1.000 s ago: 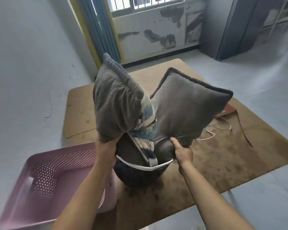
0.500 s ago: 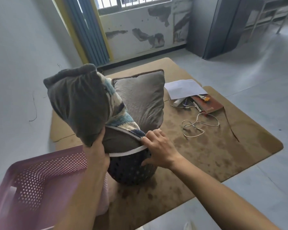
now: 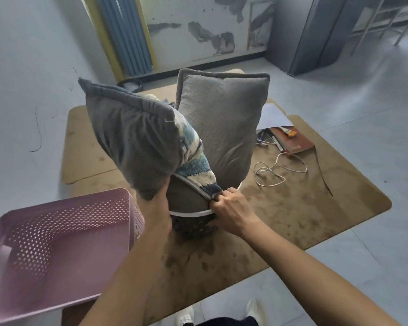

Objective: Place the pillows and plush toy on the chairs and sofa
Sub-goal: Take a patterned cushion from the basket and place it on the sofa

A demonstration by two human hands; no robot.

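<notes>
A dark basket with a white rim [image 3: 190, 214] stands on a brown table and is stuffed with pillows. My left hand [image 3: 157, 205] grips the bottom of a dark grey pillow [image 3: 132, 142] that leans up and to the left. A blue-and-cream patterned pillow [image 3: 196, 164] is wedged behind it. My right hand [image 3: 231, 208] pinches that patterned pillow's piped corner at the basket's rim. A lighter grey pillow [image 3: 222, 123] stands upright at the back of the basket. No plush toy, chair or sofa shows.
A pink perforated crate [image 3: 57, 241] sits at the table's near left. A white cable [image 3: 278, 170], a brown notebook [image 3: 295, 141], pens and a paper sheet [image 3: 272, 116] lie at the right of the brown table [image 3: 304, 208]. Grey floor surrounds it; a dark cabinet [image 3: 316, 31] stands far right.
My right hand went from the lighter grey pillow to the basket's rim, then closed on the patterned pillow's corner. The dark grey pillow in my left hand tipped left. The view shifted.
</notes>
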